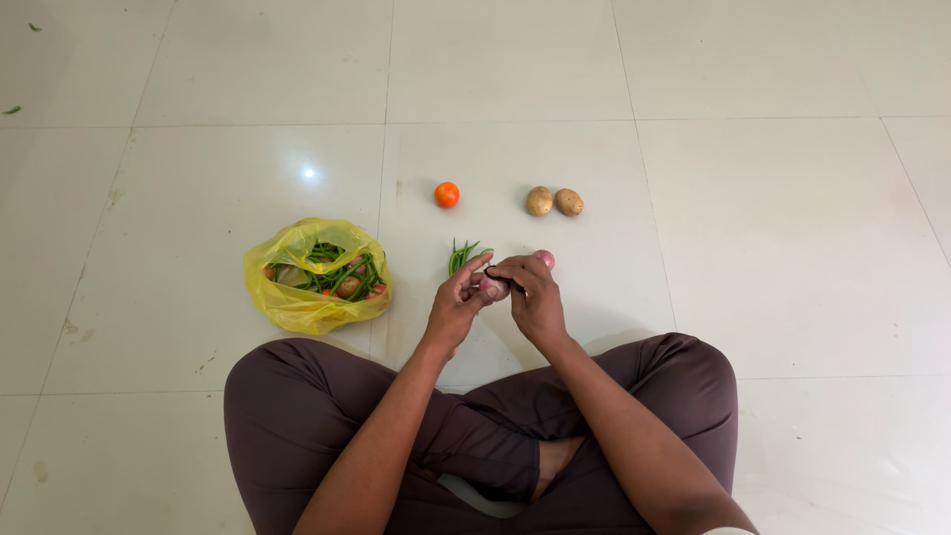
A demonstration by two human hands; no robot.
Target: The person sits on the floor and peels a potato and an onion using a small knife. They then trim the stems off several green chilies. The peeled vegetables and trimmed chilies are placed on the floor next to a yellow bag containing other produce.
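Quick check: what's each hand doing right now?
Left hand: closed on a small pinkish onion, fingers curled around it.
Right hand: closed on the same onion, fingertips pinching its top.

A pale tiled floor (pixel 753 198) is seen. On it are laid a yellow plastic bag (pixel 297 297) at left, green chillies (pixel 462 256), a tomato (pixel 447 194) and two potatoes (pixel 554 201) farther off.

I see a glossy floor of large off-white square tiles (pixel 753 198) filling the whole frame, its thin grey grout lines crossing at the upper middle. A bright spot of overhead light reflects left of centre. Faint scuffs mark the left tiles, and tiny green scraps (pixel 12 110) lie at the upper left.
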